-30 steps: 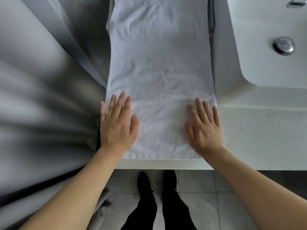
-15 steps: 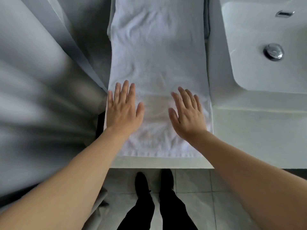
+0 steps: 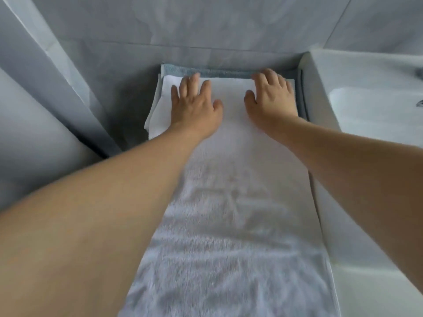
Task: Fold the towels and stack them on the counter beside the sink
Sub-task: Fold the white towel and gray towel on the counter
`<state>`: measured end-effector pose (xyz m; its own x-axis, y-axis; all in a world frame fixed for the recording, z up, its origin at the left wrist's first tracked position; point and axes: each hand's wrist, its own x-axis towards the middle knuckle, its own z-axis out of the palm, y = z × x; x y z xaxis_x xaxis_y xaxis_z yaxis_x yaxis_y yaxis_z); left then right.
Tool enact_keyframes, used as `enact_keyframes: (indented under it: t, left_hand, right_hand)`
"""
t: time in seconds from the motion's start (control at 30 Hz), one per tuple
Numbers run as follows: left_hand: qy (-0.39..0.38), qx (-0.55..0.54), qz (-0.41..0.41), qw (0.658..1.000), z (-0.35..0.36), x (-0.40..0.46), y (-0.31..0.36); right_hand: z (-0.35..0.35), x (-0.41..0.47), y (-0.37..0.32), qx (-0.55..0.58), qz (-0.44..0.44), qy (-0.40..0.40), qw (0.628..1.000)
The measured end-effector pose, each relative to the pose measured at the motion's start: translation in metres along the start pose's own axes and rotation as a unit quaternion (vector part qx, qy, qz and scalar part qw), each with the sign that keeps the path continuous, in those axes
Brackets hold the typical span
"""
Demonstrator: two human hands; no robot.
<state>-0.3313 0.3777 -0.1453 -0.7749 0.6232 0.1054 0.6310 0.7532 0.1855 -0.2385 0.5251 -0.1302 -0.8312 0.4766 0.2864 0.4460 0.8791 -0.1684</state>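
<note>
- Both hands have travelled from the near end of the white towel (image 3: 231, 225) to its far end, and the view has tipped up to take in the tiled wall (image 3: 206, 26).
- At far left, a pale grey panel (image 3: 34, 124) runs down beside the counter.
- Left hand (image 3: 194, 104) lies flat on the towel's far left part, fingers straight and spread, gripping nothing.
- Lengthwise along the counter lies the white towel, its near half rumpled and blurred, its far end resting on a blue-grey towel (image 3: 217, 73) against the wall.
- Right hand (image 3: 271, 98) presses the towel's far right part, fingers reaching the blue-grey edge; they look extended, not clenched.
- At right, the white sink (image 3: 370, 115) sits just beside the towel, its raised side touching the cloth's edge.
</note>
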Motion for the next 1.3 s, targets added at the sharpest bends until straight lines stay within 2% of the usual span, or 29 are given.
enact_keyframes:
  t: [0.1, 0.17, 0.3, 0.6, 0.77, 0.9, 1.07, 1.17, 1.3]
  left_hand:
    - [-0.032, -0.016, 0.025, 0.999, 0.005, 0.044, -0.002]
    - [-0.043, -0.016, 0.027, 0.999, 0.016, 0.057, -0.011]
    - [0.059, 0.005, 0.033, 0.998, 0.039, 0.048, -0.018]
    - [0.097, 0.005, -0.013, 0.995, 0.042, 0.047, -0.016]
    - [0.066, 0.016, -0.012, 0.998, 0.038, 0.047, -0.013]
    - [0.099, 0.017, -0.007, 0.995, 0.036, 0.044, -0.013]
    - [0.199, -0.013, 0.061, 0.978, 0.038, 0.036, -0.015]
    - [0.209, -0.044, 0.078, 0.974, 0.04, 0.037, -0.015]
    - [0.205, -0.05, 0.06, 0.976, 0.038, 0.037, -0.013]
  right_hand:
    - [0.017, 0.029, 0.025, -0.025, -0.01, -0.079, 0.996]
    - [0.032, 0.033, 0.042, -0.032, -0.029, -0.1, 0.994]
    - [0.055, 0.023, 0.05, -0.031, -0.046, -0.018, 0.998]
    - [0.05, 0.02, 0.046, -0.035, -0.044, -0.019, 0.998]
    - [0.049, 0.021, 0.044, -0.023, -0.039, -0.037, 0.998]
    - [0.049, 0.021, 0.045, -0.024, -0.053, -0.04, 0.998]
    - [0.049, 0.018, 0.046, 0.002, -0.065, 0.01, 0.998]
    - [0.051, 0.014, 0.046, 0.005, -0.077, 0.063, 0.995]
    - [0.053, 0.014, 0.046, 0.008, -0.083, 0.099, 0.992]
